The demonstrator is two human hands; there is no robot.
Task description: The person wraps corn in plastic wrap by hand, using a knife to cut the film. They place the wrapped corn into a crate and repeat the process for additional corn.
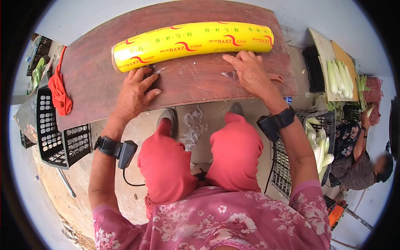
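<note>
1. The yellow wrap roll lies lengthwise across the far half of the brown board. I judge that lying flat along the board keeps it from rolling toward the lap
2. My left hand rests palm down on the board, just under the roll's left end. The fingers are spread and grip nothing, and their tips touch a thin film edge that I read as drawn from the roll
3. My right hand lies flat near the roll's right half, fingers loosely splayed and close to the roll. I cannot tell whether they touch it
4. A small knife lies on the board, partly hidden under the right hand; its pale blade points left and its handle shows at the right. I judge it is kept there for quick reach
5. A red cloth hangs over the board's left edge, beside a black crate
6. At the right, a crate of pale vegetables stands by my knee, and another person sits beyond it
</note>
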